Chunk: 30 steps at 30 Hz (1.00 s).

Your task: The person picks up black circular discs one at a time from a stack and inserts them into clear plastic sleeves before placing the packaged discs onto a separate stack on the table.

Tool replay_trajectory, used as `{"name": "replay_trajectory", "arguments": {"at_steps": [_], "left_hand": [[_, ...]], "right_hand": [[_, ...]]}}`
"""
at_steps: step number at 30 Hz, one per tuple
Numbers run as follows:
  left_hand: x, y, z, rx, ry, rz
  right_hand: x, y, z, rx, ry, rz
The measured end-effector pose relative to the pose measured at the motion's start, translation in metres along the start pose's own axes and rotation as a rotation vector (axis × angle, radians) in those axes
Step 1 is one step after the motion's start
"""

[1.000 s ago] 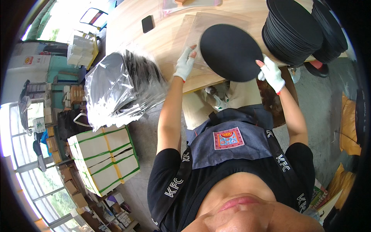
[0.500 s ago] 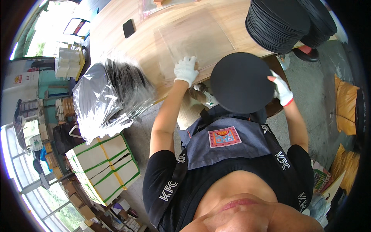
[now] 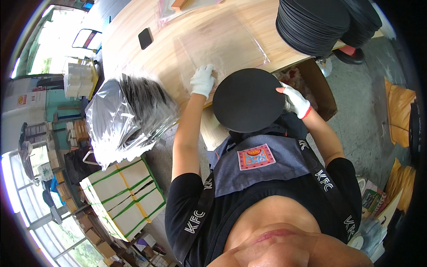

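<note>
The gloved right hand [image 3: 296,101] grips the flat black round disc [image 3: 248,99] by its right rim; it looks light, stiff, best held at the edge. The gloved left hand [image 3: 203,80] presses flat on the slippery clear plastic bag [image 3: 222,44] lying on the wooden table [image 3: 133,26].

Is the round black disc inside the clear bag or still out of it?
Out. The black disc is held by the right hand over the table edge; the clear bag lies flat under the left hand.

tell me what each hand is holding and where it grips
The right hand grips the black disc by its right edge. The left hand presses the clear plastic bag, gripping nothing.
</note>
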<state>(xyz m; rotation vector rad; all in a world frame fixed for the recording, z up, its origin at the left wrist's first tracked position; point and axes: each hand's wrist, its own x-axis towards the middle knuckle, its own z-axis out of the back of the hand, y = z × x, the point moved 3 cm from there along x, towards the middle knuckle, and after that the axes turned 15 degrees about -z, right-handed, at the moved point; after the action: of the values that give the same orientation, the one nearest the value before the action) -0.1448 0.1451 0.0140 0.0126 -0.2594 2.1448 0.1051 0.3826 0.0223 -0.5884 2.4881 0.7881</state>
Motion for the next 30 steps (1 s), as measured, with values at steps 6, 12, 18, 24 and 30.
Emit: {"name": "replay_trajectory", "arguments": {"at_steps": [6,12,18,24,30], "left_hand": [[-0.021,0.000,0.013,0.010,-0.299,0.047],[-0.024,-0.028,0.031,-0.156,-0.431,0.127],[-0.061,-0.104,0.023,-0.378,-0.661,-0.114],[-0.071,-0.110,-0.045,-1.564,-0.467,0.731],[-0.109,-0.110,-0.068,-1.316,-0.215,0.691]], "right_hand": [[0.031,-0.004,0.018,-0.114,-0.249,0.167],[0.081,-0.017,0.010,0.155,-0.271,0.370],[0.083,-0.033,-0.016,0.182,-0.249,0.495],[0.066,-0.049,-0.035,0.119,-0.350,0.512],[0.063,-0.050,-0.008,-0.109,-0.481,0.116]]}}
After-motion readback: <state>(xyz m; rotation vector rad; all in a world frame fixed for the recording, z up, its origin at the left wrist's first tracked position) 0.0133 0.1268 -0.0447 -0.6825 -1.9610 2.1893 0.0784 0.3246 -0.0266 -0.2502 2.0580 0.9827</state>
